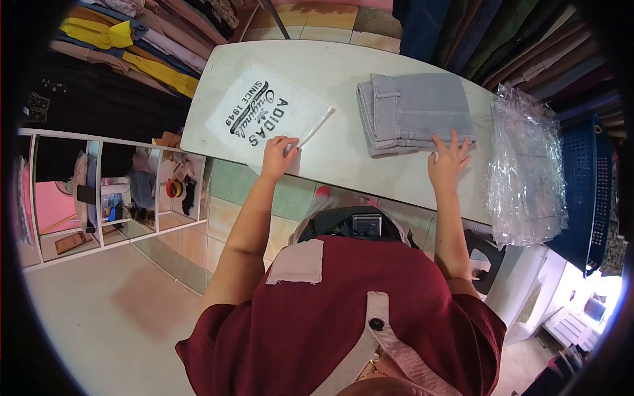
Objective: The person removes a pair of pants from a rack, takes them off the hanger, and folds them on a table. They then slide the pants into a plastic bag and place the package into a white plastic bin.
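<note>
A clear plastic bag [264, 109] with black "ADIDAS Originals" print lies flat on the left part of the white table. It has a white strip along its right edge. My left hand [280, 157] is closed, its bent fingers pinching the bag's near corner by the lower end of that strip. To the right lies a folded pair of grey jeans [422, 109]. Over their near right edge, my right hand [449, 160] rests with fingers spread, fingertips touching the denim.
The white table [343, 63] curves away in front of me. A stack of clear plastic bags [528, 171] hangs over its right end, beside a dark blue basket [584, 191]. Hanging clothes [489, 33] stand behind. Shelving [125, 185] is on the left.
</note>
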{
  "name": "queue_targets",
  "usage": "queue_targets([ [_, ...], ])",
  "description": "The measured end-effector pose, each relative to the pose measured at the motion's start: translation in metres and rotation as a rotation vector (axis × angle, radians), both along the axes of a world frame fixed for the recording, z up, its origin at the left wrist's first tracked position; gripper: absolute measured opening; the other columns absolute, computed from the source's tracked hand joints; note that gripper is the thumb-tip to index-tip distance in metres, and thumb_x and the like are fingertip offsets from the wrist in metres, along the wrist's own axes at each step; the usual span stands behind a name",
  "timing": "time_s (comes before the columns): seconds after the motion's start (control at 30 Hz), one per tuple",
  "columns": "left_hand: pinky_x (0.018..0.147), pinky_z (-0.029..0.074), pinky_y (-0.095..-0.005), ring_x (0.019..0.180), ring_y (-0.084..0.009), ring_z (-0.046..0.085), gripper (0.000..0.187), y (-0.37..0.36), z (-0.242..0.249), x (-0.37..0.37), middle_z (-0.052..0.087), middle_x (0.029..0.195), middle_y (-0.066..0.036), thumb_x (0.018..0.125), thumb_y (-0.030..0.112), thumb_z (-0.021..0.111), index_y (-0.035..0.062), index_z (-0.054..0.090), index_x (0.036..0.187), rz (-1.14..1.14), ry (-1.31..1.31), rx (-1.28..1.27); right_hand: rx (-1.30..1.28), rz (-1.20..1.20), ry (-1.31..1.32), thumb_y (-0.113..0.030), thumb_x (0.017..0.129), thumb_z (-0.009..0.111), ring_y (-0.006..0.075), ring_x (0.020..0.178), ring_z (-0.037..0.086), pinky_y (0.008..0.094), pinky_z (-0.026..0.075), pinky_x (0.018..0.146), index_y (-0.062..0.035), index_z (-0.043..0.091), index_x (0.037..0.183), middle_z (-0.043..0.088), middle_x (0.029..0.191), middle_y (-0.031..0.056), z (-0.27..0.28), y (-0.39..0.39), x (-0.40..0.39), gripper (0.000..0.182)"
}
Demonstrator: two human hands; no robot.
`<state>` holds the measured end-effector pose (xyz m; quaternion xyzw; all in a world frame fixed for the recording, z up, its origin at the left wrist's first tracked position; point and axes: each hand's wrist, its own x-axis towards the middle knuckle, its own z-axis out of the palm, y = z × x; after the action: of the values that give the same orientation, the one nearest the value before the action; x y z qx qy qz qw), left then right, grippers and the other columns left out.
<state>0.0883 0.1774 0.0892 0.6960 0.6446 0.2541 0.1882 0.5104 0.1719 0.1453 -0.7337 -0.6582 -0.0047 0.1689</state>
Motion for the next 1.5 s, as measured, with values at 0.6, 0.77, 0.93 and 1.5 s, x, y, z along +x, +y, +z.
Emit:
queue_targets([
  [0.6,0.074,0.046,-0.0331,0.081,-0.0226,0.056,0.026,0.06,0.014,-0.046,0.061,0.082,-0.002,0.068,0.017,0.072,0.017,0.069,0.094,-0.337,-0.028,-0.114,-0.033,0.66,0.028,-0.027,0.079,0.063,0.0365,0.132,0.024,0.068,0.014,0.101,-0.0289,0.059,0.117,0.038,0.139,0.0079,-0.03,0.039,-0.216,0.038],
  [0.77,0.06,0.048,-0.0324,0.064,-0.0228,0.058,0.026,0.061,0.015,-0.04,0.057,0.075,-0.005,0.073,0.009,0.062,0.0152,0.068,0.097,-0.366,-0.064,-0.021,-0.071,0.467,0.038,-0.031,0.081,0.061,0.0368,0.133,0.023,0.0679,0.015,0.1,-0.0262,0.054,0.123,0.037,0.14,0.0065,-0.025,0.056,-0.208,0.043],
  [0.93,0.059,0.048,-0.0335,0.062,-0.0215,0.058,0.028,0.076,0.008,-0.05,0.056,0.076,-0.005,0.077,0.01,0.06,0.0168,0.067,0.103,-0.118,0.026,0.085,0.05,-0.146,0.049,-0.035,0.086,0.056,0.0368,0.133,0.024,0.067,0.018,0.099,-0.0241,0.047,0.13,0.033,0.143,0.0089,-0.014,0.092,-0.154,0.046],
  [1.5,0.09,0.043,-0.0318,0.106,-0.0218,0.055,0.052,0.107,-0.003,0.119,0.056,0.118,-0.015,0.09,0.031,0.056,-0.0062,0.045,0.125,-0.276,-0.767,-0.675,0.29,-0.605,0.546,-0.021,0.074,0.073,0.0329,0.118,0.044,0.0406,0.037,0.097,-0.0036,0.041,0.132,0.043,0.13,0.0214,-0.04,-0.013,-0.05,0.069],
])
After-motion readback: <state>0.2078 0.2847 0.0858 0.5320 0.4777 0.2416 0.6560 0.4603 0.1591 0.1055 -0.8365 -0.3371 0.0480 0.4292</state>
